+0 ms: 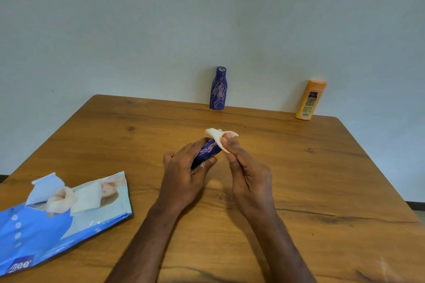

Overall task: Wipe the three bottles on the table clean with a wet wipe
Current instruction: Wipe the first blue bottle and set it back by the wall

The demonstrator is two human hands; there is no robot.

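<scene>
Frame ctr: our left hand (184,167) grips small blue bottle (208,150) mid-body; right hand (241,163) pinches wet wipe (218,136) on top end. Bottle prob light, rigid, slick when wet; hold the body.

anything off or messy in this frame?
Only the blue wet-wipe pack, on the wooden table near the left edge: its flap is peeled up and wipes bulge out, uncovered. Both standing bottles are upright, nothing spilled.

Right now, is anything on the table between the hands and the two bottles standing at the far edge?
Nothing visible. Bare table lies between the hands and both the blue standing bottle and the orange bottle. The wipes pack sits off to the near left, clear of both paths.
</scene>
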